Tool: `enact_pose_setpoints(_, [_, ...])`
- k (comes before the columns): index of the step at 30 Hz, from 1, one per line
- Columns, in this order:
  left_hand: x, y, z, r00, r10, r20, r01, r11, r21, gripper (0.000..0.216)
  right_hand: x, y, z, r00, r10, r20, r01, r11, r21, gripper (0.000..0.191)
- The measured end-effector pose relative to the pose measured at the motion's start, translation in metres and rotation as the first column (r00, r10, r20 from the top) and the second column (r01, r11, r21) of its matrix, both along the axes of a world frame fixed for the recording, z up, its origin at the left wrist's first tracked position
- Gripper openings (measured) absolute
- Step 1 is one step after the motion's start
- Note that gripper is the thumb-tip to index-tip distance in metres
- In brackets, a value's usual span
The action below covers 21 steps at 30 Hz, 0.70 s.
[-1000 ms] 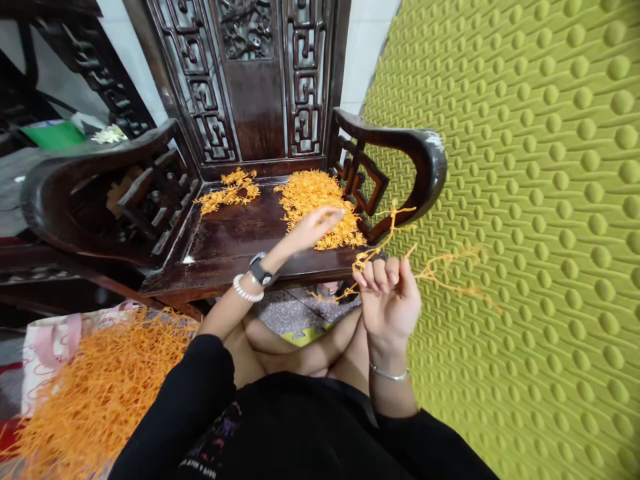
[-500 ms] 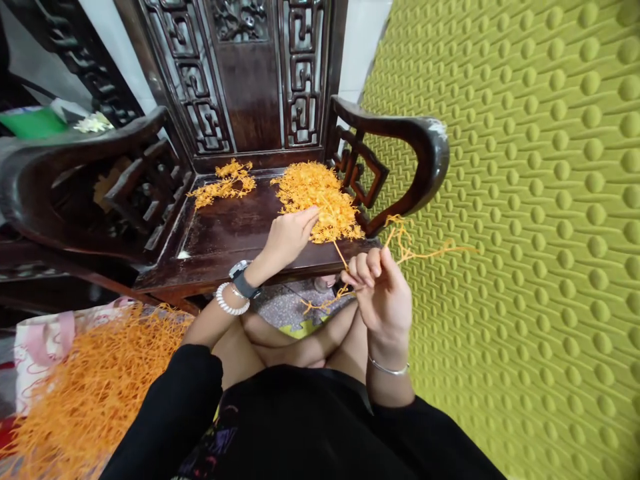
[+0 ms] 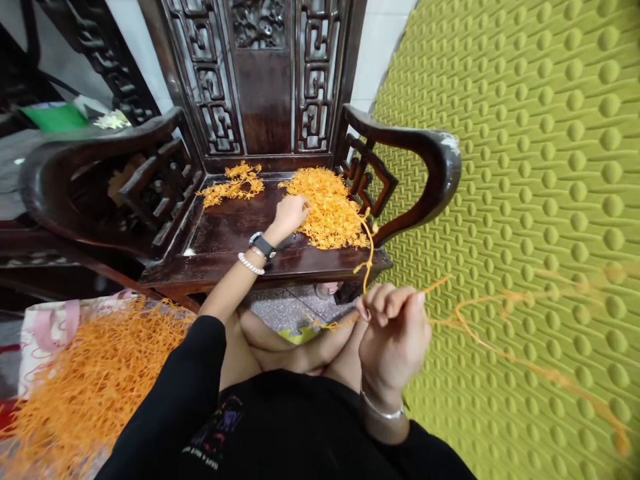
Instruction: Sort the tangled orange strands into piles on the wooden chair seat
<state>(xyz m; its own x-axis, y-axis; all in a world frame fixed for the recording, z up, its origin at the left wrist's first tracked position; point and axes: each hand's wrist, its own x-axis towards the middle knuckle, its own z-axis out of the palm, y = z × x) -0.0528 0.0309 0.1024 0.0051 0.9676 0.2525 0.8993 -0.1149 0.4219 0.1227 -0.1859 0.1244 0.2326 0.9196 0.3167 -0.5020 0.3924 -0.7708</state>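
My right hand point(image 3: 393, 327) is closed round a thin, branching orange plastic stem point(image 3: 369, 260). Its strands stick up above the fist, and others trail left and far out to the right, partly blurred. On the chair seat my left hand point(image 3: 291, 217) touches the left edge of a heap of frilly orange plastic sprigs point(image 3: 333, 213). Its fingers are curled together, and whatever they pinch is hidden. A smaller bunch of similar sprigs point(image 3: 233, 185) lies further left on the seat.
The dark carved wooden chair point(image 3: 235, 233) has curved armrests on both sides. Bare orange stems point(image 3: 110, 373) fill a bag point(image 3: 45, 340) at lower left. A yellow-green knobbly padded surface point(image 3: 525, 167) rises on the right. A green object point(image 3: 57, 117) lies at far left.
My right hand has moved down and slightly right, its stem's strands now swinging out further right. My left hand has drawn back to the left edge of the heap. The view has shifted slightly.
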Motion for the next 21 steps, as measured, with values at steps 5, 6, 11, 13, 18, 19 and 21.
enact_pose_setpoints(5, [0.009, 0.008, -0.025, 0.996, -0.059, 0.064, 0.061, 0.997, -0.038, 0.039, 0.0, 0.008, -0.018, 0.996, 0.082, 0.042, -0.081, 0.997, -0.003, 0.042])
enact_pose_setpoints(6, [0.009, 0.01, -0.027, 0.994, -0.073, 0.076, 0.076, 0.996, -0.041, 0.04, 0.0, 0.008, -0.02, 0.996, 0.083, 0.044, -0.083, 0.996, -0.016, 0.042])
enact_pose_setpoints(11, [0.016, 0.013, -0.019, 0.983, -0.147, 0.106, 0.153, 0.987, -0.043, 0.05, -0.001, 0.01, -0.021, 0.998, 0.041, 0.045, -0.04, 0.999, -0.035, 0.04])
enact_pose_setpoints(13, [0.019, 0.002, -0.009, 0.976, -0.17, 0.139, 0.172, 0.985, -0.008, 0.06, 0.001, 0.011, -0.023, 0.998, 0.014, 0.068, -0.012, 0.999, -0.033, 0.04])
enact_pose_setpoints(18, [0.013, -0.094, -0.003, 0.604, -0.446, 0.661, 0.554, 0.831, 0.055, 0.051, 0.003, 0.027, -0.044, 0.929, 0.314, 0.198, -0.298, 0.949, -0.105, 0.038])
enact_pose_setpoints(19, [0.011, -0.121, -0.009, 0.446, -0.436, 0.782, 0.662, 0.749, 0.04, 0.053, 0.0, 0.032, -0.05, 0.896, 0.383, 0.225, -0.362, 0.923, -0.127, 0.038])
enact_pose_setpoints(21, [0.009, -0.174, -0.03, 0.214, -0.334, 0.918, 0.714, 0.695, 0.086, 0.056, -0.014, 0.039, -0.064, 0.835, 0.463, 0.298, -0.425, 0.886, -0.188, 0.038])
